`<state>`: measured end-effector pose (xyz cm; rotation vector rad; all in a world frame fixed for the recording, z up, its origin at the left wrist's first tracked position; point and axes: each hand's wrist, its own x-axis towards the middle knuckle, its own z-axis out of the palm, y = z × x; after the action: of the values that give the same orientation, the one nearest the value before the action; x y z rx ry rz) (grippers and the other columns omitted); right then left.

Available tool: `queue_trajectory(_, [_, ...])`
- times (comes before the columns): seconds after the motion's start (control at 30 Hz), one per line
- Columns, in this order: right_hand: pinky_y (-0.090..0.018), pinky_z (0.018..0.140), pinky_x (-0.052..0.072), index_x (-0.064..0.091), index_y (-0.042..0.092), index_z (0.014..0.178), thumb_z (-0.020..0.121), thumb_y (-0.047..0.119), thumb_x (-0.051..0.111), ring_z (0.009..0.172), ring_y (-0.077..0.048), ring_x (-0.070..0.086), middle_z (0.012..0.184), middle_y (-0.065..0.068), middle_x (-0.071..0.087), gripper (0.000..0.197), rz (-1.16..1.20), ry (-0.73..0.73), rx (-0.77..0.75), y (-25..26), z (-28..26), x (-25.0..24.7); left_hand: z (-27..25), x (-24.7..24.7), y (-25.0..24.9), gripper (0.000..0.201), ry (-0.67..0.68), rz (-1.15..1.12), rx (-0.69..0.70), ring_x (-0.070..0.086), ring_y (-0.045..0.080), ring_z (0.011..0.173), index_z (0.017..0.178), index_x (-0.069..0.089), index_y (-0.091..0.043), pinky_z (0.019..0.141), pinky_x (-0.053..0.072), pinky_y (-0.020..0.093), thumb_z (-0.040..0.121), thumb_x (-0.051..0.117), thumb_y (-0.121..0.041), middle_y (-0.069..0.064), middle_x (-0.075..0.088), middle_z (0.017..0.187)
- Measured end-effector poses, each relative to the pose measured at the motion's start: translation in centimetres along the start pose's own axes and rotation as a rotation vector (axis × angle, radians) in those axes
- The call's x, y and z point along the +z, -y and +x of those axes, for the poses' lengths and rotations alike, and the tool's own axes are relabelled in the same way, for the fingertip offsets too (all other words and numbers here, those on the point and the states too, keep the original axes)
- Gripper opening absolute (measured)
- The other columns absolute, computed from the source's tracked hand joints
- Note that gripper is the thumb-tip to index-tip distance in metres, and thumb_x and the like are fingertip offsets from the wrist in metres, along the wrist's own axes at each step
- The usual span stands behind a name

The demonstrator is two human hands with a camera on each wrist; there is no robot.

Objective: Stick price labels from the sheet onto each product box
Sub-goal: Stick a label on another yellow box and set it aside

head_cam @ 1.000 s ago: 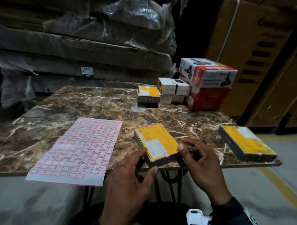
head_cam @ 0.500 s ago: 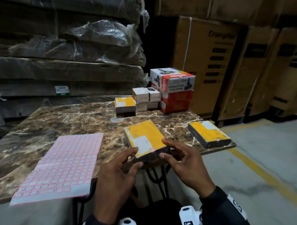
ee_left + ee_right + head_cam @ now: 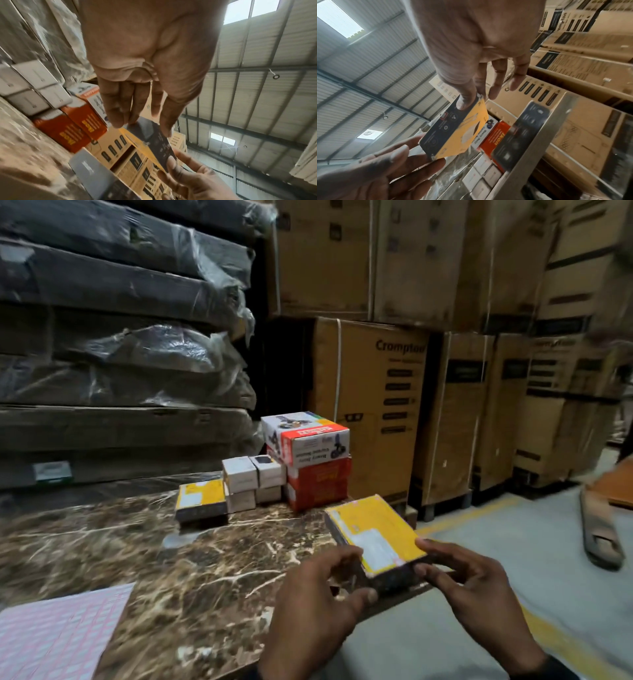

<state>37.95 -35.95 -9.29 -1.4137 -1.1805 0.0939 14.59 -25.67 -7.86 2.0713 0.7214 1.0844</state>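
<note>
A flat yellow box (image 3: 373, 529) with a white patch on top and dark sides is held off the marble table (image 3: 171, 559) at its right front corner. My left hand (image 3: 359, 573) pinches its near left corner; in the left wrist view its fingertips (image 3: 118, 121) lie on the dark side. My right hand (image 3: 423, 556) pinches the near right corner, thumb on the dark side (image 3: 465, 104). The pink label sheet (image 3: 58, 631) lies at the table's front left. A second dark-sided box (image 3: 522, 135) lies on the table edge beside the held one.
At the back of the table stand another yellow box (image 3: 200, 498), small white boxes (image 3: 253, 477) and stacked red and white boxes (image 3: 308, 460). Wrapped dark bundles (image 3: 120, 354) rise behind the table, tall cartons (image 3: 394, 405) to the right. Concrete floor lies right of the table.
Both hands have lifted the yellow box and carried it right, over the table's right front corner. The head view has swung up and right, so the label sheet now sits at the lower left.
</note>
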Motion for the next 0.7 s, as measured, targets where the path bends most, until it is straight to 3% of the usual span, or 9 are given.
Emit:
queue_trajectory(0.1, [-0.037,0.089,0.06,0.085,0.037,0.106,0.083,0.012,0.089,0.108,-0.005,0.075,0.106,0.018,0.081,0.034,0.024,-0.011,0.042,-2.7,1.5,-1.0,2.0,3.0,0.1,0.068,0.061,-0.008,-0.032,0.067,-0.005,0.106,0.122,0.065,-0.057,0.09,0.06,0.031,0.056,0.084,-0.058,-0.021,0.072,0.112])
queue_trajectory(0.2, [-0.043,0.091,0.062,0.085,0.035,0.105,0.082,0.014,0.09,0.107,-0.003,0.075,0.105,0.017,0.082,0.031,0.061,-0.026,0.058,-4.7,2.5,-0.9,3.3,4.9,0.7,0.068,0.076,0.028,-0.059,0.067,-0.007,0.103,0.123,0.063,-0.057,0.089,0.06,0.03,0.06,0.086,-0.053,-0.021,0.071,0.115])
queue_trajectory(0.37, [-0.035,0.094,0.063,0.084,0.033,0.108,0.085,0.01,0.088,0.104,-0.006,0.077,0.105,0.014,0.082,0.033,0.099,-0.017,0.064,-6.9,3.3,-0.5,4.4,6.1,1.4,0.07,0.07,0.053,-0.085,0.066,-0.01,0.109,0.128,0.063,-0.052,0.09,0.061,0.032,0.063,0.088,-0.043,-0.02,0.07,0.118])
queue_trajectory(0.5, [-0.031,0.091,0.062,0.083,0.033,0.111,0.086,0.014,0.088,0.102,-0.006,0.077,0.105,0.014,0.082,0.032,0.103,0.005,0.078,-7.6,3.2,-0.3,4.4,6.4,2.4,0.072,0.034,0.1,-0.076,0.068,-0.01,0.102,0.128,0.065,-0.048,0.086,0.062,0.031,0.066,0.092,-0.026,-0.019,0.073,0.118])
queue_trajectory(0.7, [-0.017,0.081,0.06,0.083,0.031,0.113,0.085,0.015,0.088,0.101,-0.004,0.077,0.103,0.015,0.082,0.033,0.114,0.044,0.083,-7.4,2.7,-0.3,3.7,6.9,3.7,0.057,-0.054,0.156,-0.087,0.073,0.001,0.096,0.118,0.068,-0.048,0.084,0.063,0.035,0.066,0.085,-0.029,-0.018,0.076,0.104])
